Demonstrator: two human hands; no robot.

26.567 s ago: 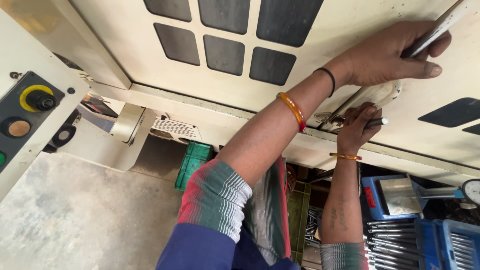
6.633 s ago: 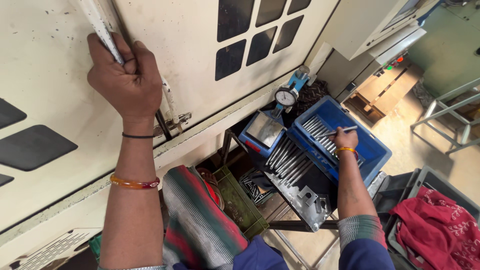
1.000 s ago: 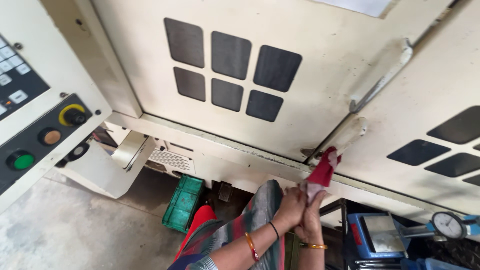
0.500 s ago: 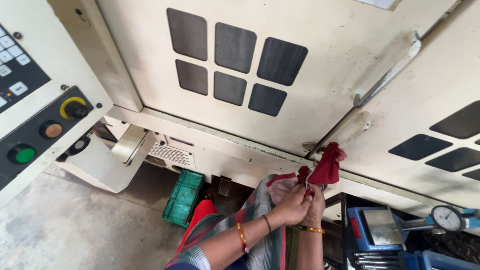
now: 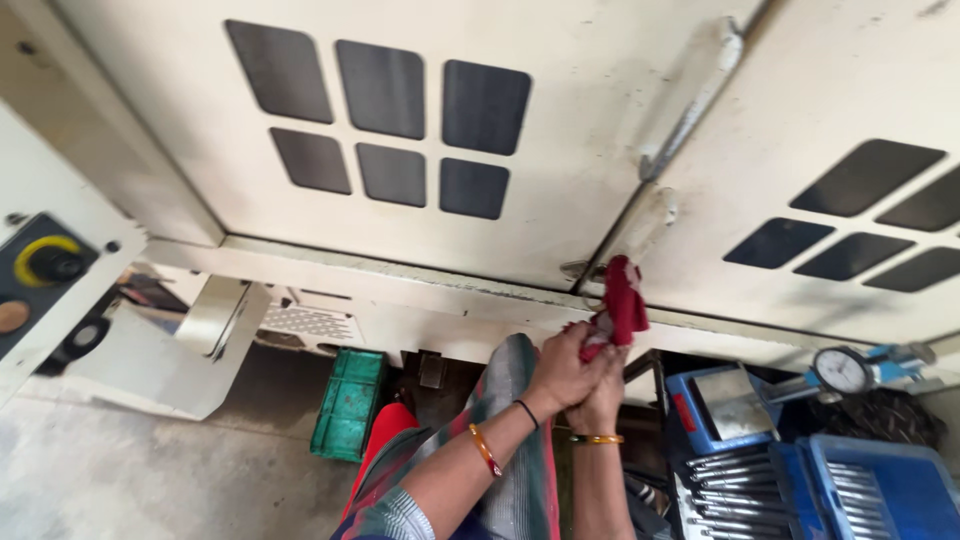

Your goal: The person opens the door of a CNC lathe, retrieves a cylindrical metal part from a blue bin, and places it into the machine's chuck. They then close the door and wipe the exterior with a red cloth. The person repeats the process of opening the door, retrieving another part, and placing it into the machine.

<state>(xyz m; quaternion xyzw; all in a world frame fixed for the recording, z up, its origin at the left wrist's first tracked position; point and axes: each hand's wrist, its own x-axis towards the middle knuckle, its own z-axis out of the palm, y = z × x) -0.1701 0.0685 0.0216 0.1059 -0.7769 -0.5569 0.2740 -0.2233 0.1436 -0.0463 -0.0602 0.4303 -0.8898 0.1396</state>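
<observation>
Rag (image 5: 622, 300) lowered slightly | 2 hands, left (image 5: 560, 365) and right (image 5: 600, 400), grip closed on it, seemingly | green crate (image 5: 348, 405) below-left

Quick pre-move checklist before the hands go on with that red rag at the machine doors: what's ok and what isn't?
1. Red rag held by both hands: ok; left hand and right hand are clasped together around its lower end.
2. Rag near the seam between the two cream doors: ok.
3. Door handle free of hands: ok.
4. Dial gauge standing apart from the hands: ok.
5. Blue trays of metal rods under the right forearm: cannot tell the clearance.
</observation>
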